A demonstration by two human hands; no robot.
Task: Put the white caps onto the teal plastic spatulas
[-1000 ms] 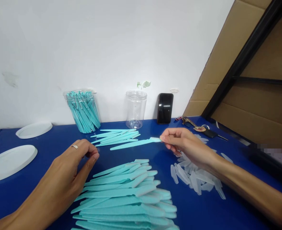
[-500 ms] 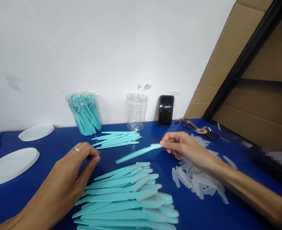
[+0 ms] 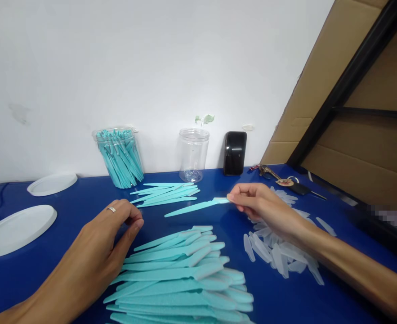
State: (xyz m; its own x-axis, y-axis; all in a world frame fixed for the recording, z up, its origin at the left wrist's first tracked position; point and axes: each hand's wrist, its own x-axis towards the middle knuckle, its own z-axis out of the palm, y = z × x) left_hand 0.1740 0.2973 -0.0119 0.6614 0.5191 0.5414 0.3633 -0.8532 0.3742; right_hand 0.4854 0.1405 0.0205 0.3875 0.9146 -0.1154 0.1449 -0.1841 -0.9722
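My right hand (image 3: 257,202) pinches a teal eyebrow razor (image 3: 194,208) by its head end, with the handle pointing left above the table. Loose translucent blade caps (image 3: 282,256) lie partly under my right wrist. My left hand (image 3: 105,243), a ring on one finger, is closed with thumb and fingertips together; nothing shows in it. It rests at the left side of a large pile of teal razors (image 3: 181,274), their pale heads to the right. Behind the held razor lies a smaller bunch of razors (image 3: 167,194).
A clear jar full of razors (image 3: 119,157) stands at the back left, with an empty clear jar (image 3: 194,155) and an upright black phone (image 3: 235,153) to its right. Keys (image 3: 287,182) lie at the back right. Two white lids (image 3: 19,231) are at left. Cardboard (image 3: 363,148) borders the right side.
The held razor has swung slightly so its handle tip is higher and it lies more level. Both hands stay nearly in place; the whole view has shifted a little.
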